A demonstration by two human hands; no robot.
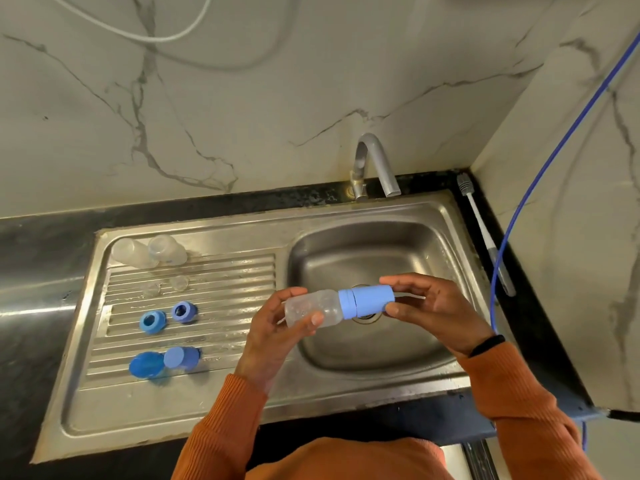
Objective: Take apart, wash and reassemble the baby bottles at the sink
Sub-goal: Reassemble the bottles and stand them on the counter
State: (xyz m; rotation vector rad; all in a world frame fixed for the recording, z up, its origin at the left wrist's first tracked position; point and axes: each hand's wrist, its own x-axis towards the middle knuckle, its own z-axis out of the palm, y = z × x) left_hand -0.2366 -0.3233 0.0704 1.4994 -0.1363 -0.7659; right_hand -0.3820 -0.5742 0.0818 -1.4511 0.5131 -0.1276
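A clear baby bottle [313, 308] with a blue collar and blue cap [372, 300] lies sideways in the air over the sink basin [374, 251]. My left hand [277, 327] grips its clear body. My right hand [429, 313] pinches the blue cap between thumb and fingers. On the draining board [221, 271] lie two clear bottle bodies [149, 251], two clear teats [164, 286], two blue collar rings [168, 317] and two blue caps [164, 362].
A metal tap [375, 164] stands behind the basin, with no water visible. A bottle brush [485, 233] lies on the black counter at the right, beside a blue hose [540, 181] running down the marble wall. A white cable hangs at the top left.
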